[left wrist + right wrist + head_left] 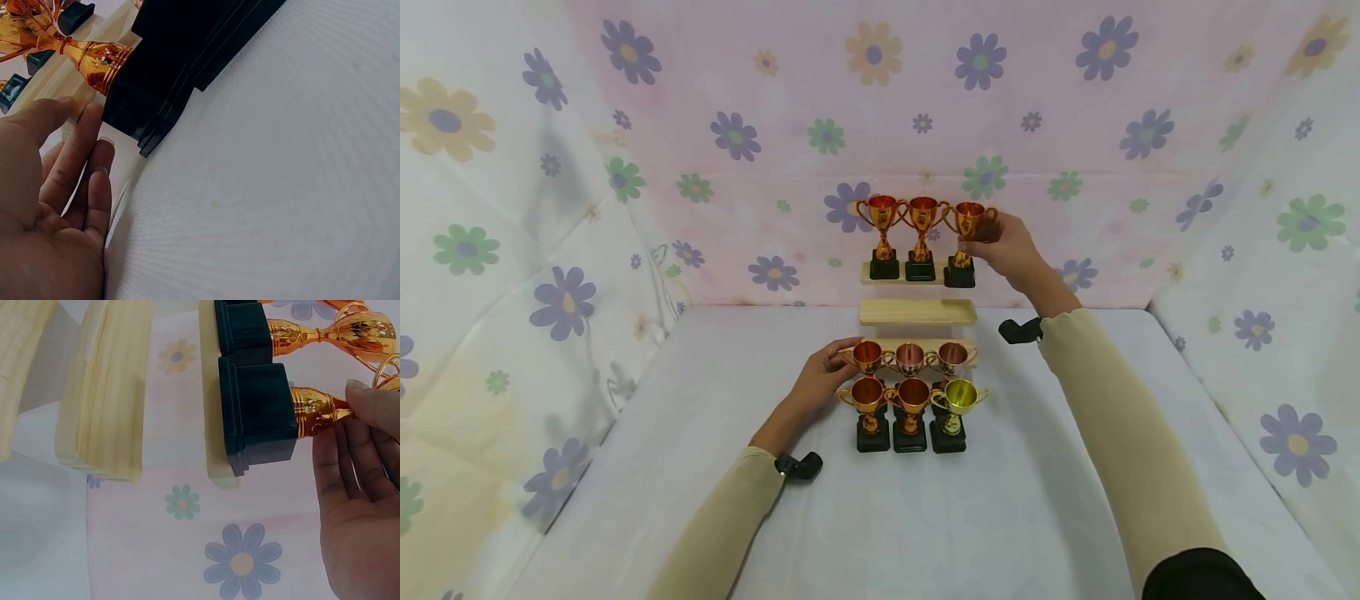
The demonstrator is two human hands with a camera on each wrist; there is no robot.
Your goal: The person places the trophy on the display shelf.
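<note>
At the top step of a wooden tiered stand (917, 312), my right hand (1011, 250) pinches the stem of an orange-gold trophy cup (315, 412). Its dark square base (262, 415) is at the step's right end, beside two similar trophies (921, 218) (882, 217). My left hand (820, 379) is low at the stand's left end, thumb and index finger pinching the edge of the pale wood (81, 94). Close to those fingers is the dark base (147, 87) of a small trophy.
Two rows of trophies stand on the white cloth before the stand, bases partly hidden. The front row has two orange cups (867, 396) (913, 397) and a yellow-gold one (961, 397); the back row includes coppery cups (910, 358). Flowered cloth (925, 108) hangs behind.
</note>
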